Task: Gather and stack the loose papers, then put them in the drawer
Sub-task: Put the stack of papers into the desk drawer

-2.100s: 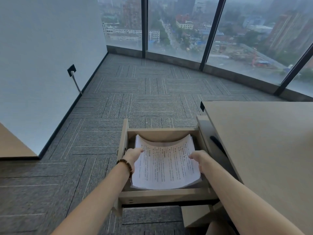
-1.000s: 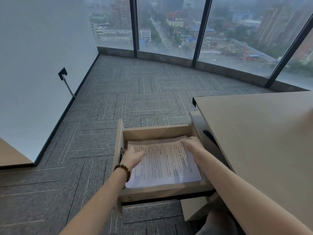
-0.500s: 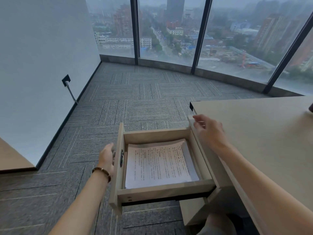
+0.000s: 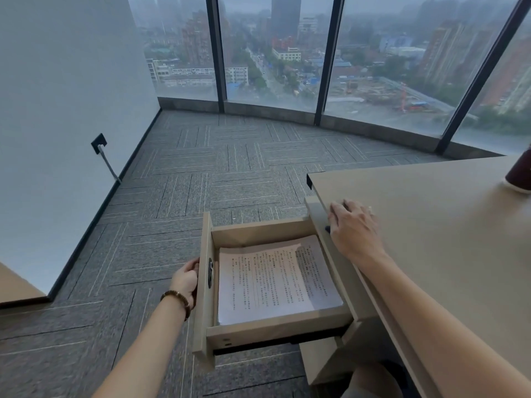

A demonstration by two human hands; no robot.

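The drawer (image 4: 275,330) is seen pulled out from the side of the desk (image 4: 448,254), and the stack of papers (image 4: 273,280) is laid flat inside it, on the bottom. The printed side of the top sheet is turned up, and the far right corner of the stack is slightly lifted against the right wall of the drawer. No hand is touching the papers.

The left hand (image 4: 186,280) is placed at the outer face of the drawer front panel (image 4: 203,297), near its upper part. Its fingers are curled toward the panel and seem to grasp its edge, although the fingertips are hidden behind the wood, so the grip cannot be confirmed fully. A bracelet of dark beads (image 4: 177,300) is worn on this wrist. A small dark lock part (image 4: 210,272) is visible on the inner side of the panel.

The right hand (image 4: 355,228) is rested on the left edge of the desk top, palm down, with the fingers relaxed and bent over the edge; nothing is held in it.

On the far right of the desk a dark red container (image 4: 520,173) is partly seen (it is cut by the frame border). The floor is covered with grey carpet tiles (image 4: 201,196), and a wall socket (image 4: 99,143) with a cable is fixed on the left wall.
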